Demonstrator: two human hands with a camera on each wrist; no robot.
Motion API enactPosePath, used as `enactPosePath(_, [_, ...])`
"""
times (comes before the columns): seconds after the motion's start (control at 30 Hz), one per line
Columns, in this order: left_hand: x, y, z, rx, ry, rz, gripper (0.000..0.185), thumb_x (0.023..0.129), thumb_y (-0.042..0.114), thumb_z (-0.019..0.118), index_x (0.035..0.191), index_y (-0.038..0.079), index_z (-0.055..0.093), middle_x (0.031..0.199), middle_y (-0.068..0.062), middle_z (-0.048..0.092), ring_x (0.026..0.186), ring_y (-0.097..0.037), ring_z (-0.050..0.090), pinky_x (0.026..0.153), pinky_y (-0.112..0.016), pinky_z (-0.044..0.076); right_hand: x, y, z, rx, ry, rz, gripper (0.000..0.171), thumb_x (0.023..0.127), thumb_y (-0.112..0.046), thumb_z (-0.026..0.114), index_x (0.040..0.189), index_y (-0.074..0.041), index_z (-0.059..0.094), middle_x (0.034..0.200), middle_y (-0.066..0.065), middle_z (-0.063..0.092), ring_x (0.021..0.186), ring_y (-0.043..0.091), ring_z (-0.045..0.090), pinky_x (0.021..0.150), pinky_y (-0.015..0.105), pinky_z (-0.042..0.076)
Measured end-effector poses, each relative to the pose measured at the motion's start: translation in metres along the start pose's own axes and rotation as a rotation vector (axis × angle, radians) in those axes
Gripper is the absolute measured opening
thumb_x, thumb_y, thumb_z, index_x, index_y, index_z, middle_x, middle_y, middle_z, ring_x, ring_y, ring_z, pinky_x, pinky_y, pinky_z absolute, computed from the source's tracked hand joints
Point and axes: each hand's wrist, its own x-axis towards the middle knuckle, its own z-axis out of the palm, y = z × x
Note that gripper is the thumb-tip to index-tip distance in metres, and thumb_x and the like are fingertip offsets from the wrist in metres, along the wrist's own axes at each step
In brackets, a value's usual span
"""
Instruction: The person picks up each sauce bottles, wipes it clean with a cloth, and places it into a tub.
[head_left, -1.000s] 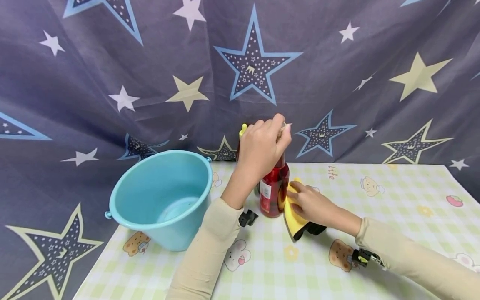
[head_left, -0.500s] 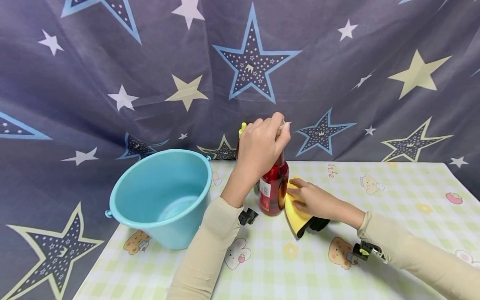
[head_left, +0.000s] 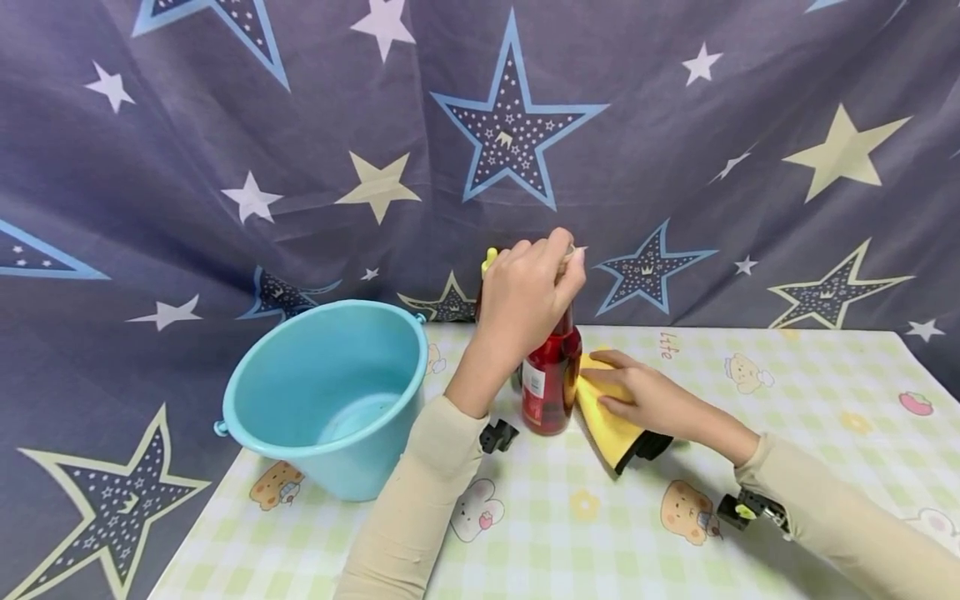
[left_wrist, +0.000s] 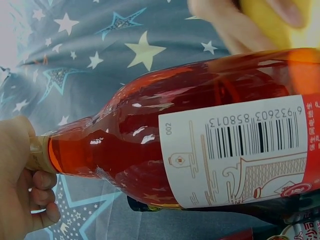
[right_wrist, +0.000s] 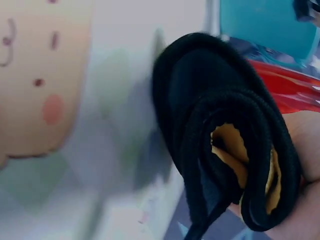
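A glossy red glass bottle [head_left: 551,383] with a white barcode label stands upright mid-tabletop [head_left: 787,467], its neck gripped from above by the left hand [head_left: 528,296]. The right hand [head_left: 645,398] presses a folded yellow-and-black cloth [head_left: 611,417], with flat fingers, against the bottle's right side, now slightly lower and further right than a second ago. A smooth light-blue plastic bucket [head_left: 330,400] sits near the left edge, with open checked surface to the right.

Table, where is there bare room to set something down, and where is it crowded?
The table lies bare on its right half, beyond the right hand, and along the near edge between the two sleeves. It is crowded left of middle: the blue bucket, the red bottle gripped by the left hand, and the yellow cloth stand close together.
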Motion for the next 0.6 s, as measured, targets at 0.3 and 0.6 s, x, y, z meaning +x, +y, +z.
enactPosePath(0.3, [-0.001,0.001,0.001,0.02,-0.003,-0.003,0.023,0.105,0.028,0.049,0.092,0.011,0.058,0.062,0.002,0.054,0.055,-0.019,0.046,0.053,-0.029,0.036,0.006,-0.012,-0.051,-0.001,0.356,-0.05,0.048,0.089,0.0,0.074,0.136,-0.002,0.064,0.149,0.025,0.05,0.138,0.048,0.046,0.114,0.042,0.041])
enactPosePath(0.6, [0.0,0.001,0.002,0.036,-0.001,-0.004,0.025,0.105,0.027,0.048,0.088,0.011,0.055,0.061,0.001,0.052,0.054,-0.019,0.044,0.052,-0.029,0.036,0.022,-0.042,-0.081,0.12,0.649,-0.094,0.053,0.087,0.008,0.073,0.138,-0.005,0.064,0.153,0.014,0.05,0.143,0.033,0.044,0.102,0.006,0.035])
